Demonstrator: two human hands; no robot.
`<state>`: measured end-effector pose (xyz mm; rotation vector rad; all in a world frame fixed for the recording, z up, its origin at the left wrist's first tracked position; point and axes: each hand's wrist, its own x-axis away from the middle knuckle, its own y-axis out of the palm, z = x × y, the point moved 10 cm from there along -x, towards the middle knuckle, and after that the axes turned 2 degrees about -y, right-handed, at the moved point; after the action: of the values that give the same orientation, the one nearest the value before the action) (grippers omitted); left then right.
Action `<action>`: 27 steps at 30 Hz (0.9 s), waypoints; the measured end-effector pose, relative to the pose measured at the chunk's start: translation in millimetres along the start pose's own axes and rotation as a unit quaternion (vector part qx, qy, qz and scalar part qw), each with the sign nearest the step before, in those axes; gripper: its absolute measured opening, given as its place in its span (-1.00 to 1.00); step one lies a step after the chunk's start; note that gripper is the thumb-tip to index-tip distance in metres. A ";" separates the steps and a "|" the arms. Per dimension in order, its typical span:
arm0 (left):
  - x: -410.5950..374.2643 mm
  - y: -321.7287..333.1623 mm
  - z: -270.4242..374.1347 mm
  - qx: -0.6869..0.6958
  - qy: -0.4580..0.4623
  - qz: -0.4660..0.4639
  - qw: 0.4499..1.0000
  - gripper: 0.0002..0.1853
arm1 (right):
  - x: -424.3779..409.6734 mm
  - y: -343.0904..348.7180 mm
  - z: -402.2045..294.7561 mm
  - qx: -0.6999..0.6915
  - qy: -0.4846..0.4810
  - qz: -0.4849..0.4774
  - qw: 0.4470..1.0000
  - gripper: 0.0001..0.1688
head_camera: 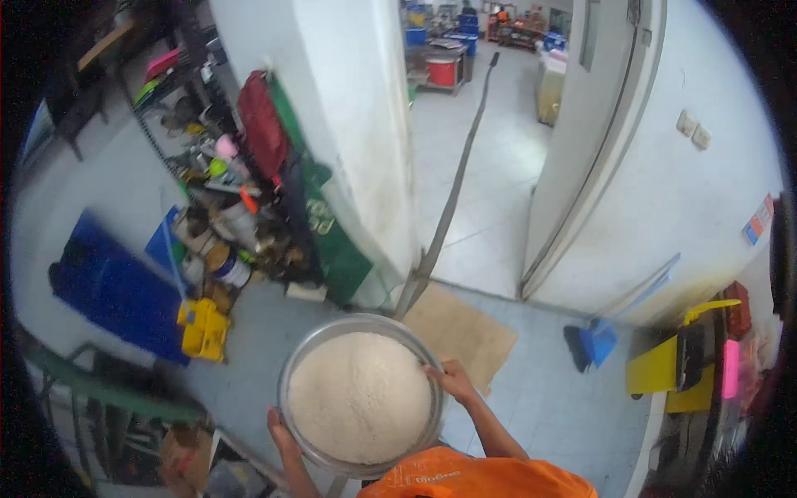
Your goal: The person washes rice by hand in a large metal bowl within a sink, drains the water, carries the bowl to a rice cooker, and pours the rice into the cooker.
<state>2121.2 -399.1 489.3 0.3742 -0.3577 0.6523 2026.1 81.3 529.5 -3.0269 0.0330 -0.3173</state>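
Note:
A large round metal bowl (362,323) is held in front of my orange shirt. Inside it lies a heap of pale, off-white powder or fine grain (361,398), mounded in the middle; which of the two cannot be told. My left hand (284,433) supports the bowl's lower left side. My right hand (454,381) grips the rim on the right, its thumb over the edge. Below the bowl, a flattened piece of brown cardboard (467,330) lies on the light tiled floor.
An open doorway with a white door (579,124) stands ahead, and a long grey strip (457,187) runs through it along the floor. Cluttered shelves and a yellow mop bucket (204,330) are at left. A blue dustpan (599,342) and yellow bin (654,367) stand at right.

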 end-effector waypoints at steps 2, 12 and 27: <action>-93.7 -7.3 -1.6 0.059 0.009 -0.050 0.997 -0.48 | -14.7 12.7 -16.6 -0.030 -0.031 0.055 0.998 -0.66; -89.4 271.3 144.4 -0.150 0.029 -0.288 0.945 -0.66 | 109.0 -50.4 -123.6 -0.004 0.031 0.370 0.929 -0.67; -122.1 417.0 141.7 -0.309 0.083 -0.332 0.887 -0.67 | 60.4 -114.1 -85.7 0.086 0.079 0.474 0.873 -0.50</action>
<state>1734.4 -219.1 652.9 -0.1812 -0.2325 -0.1224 2068.7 184.8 636.7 -2.4043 1.3455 -0.4162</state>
